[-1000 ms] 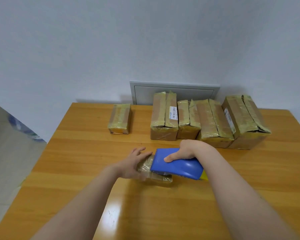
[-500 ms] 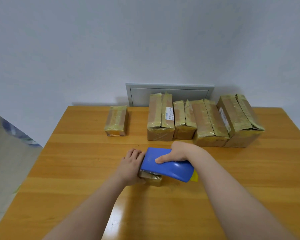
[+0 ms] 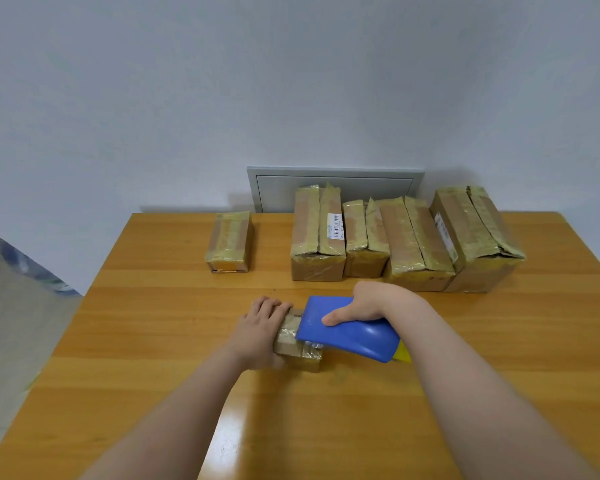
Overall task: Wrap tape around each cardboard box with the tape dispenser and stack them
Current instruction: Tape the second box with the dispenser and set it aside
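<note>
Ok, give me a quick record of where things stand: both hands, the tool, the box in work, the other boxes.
left hand: grips the left end of the small box
right hand: grips the blue tape dispenser
tape dispenser: lies over the small box's top
small box: on the table, some tape on it
row of four boxes: back right, side by side
lone box: back left, apart
stacked: none yet

Taped boxes [image 3: 395, 240] along far edge
</note>
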